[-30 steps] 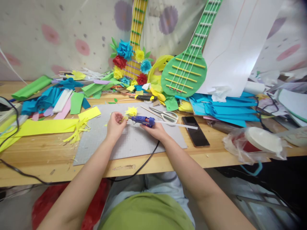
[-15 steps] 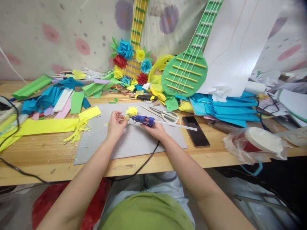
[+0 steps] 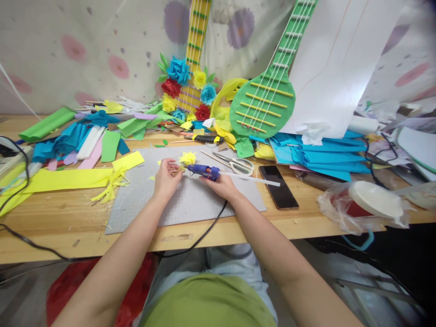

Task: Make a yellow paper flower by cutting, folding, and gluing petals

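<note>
My right hand [image 3: 218, 184] is closed around a blue hot glue gun [image 3: 203, 171], whose nozzle points left. A long clear glue stick [image 3: 252, 178] juts from its back end. Pinched in the fingers of my left hand [image 3: 167, 178] is a small yellow paper piece [image 3: 180, 170], mostly hidden, right at the nozzle tip. Just beyond the nozzle lies a yellow paper flower [image 3: 187, 158] on the grey cutting mat [image 3: 136, 204]. Scissors [image 3: 238, 165] with pale handles rest on the mat behind the glue gun.
A black phone [image 3: 278, 187] lies right of the mat. Yellow crepe paper strips [image 3: 68, 180] are on the left. Behind stand a green paper instrument [image 3: 262, 106] and a yellow one [image 3: 194, 59] with flowers. A utility knife [image 3: 206, 138] and a bagged cup [image 3: 364, 204] sit nearby.
My left hand has shifted very slightly right, and the yellow piece in its fingers has turned a little at the nozzle. My right hand and the glue gun have hardly moved.
</note>
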The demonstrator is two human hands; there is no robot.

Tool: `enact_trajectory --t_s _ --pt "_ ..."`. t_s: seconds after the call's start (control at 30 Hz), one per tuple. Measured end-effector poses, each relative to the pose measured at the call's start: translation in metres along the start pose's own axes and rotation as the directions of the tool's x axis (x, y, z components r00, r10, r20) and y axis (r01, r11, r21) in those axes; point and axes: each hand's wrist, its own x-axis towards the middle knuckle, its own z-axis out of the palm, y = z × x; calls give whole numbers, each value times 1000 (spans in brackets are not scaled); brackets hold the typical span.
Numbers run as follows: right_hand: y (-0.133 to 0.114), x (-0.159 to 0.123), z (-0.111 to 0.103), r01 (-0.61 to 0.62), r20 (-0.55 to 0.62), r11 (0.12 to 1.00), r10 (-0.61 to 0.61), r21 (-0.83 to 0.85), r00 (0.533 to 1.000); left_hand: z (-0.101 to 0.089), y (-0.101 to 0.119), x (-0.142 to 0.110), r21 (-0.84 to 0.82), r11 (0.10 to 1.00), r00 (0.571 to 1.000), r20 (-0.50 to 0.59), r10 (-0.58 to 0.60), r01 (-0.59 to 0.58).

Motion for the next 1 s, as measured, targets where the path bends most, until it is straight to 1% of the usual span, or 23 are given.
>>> enact_trajectory --t_s 0.1,0.33,0.53,0.77,0.83,0.9,0.97,1.0 --pt "1 0 0 19 13 1000 -19 -8 1000 0 -1 0 17 1000 1000 1 9 -9" --pt "2 1 0 21 31 998 -20 -59 999 1 -1 -1 52 998 999 35 18 -20" --pt "3 1 1 24 40 996 -21 -80 999 2 3 -3 87 996 999 40 27 -30" --pt "5 1 1 19 -13 999 -20 -49 1000 2 2 -3 137 989 997 59 43 -51" --pt "5 1 2 -21 -38 1000 20 -11 999 2 2 -4 176 982 996 62 59 -69" --pt "6 3 3 -105 -72 993 109 53 991 2 5 -5 233 967 993 78 86 -102" --pt "6 5 2 -190 -108 968 209 162 972 1 8 -8 280 949 986 113 119 -147" --pt "5 7 2 -208 -123 950 241 231 963 1 10 -9 294 941 983 126 136 -168"
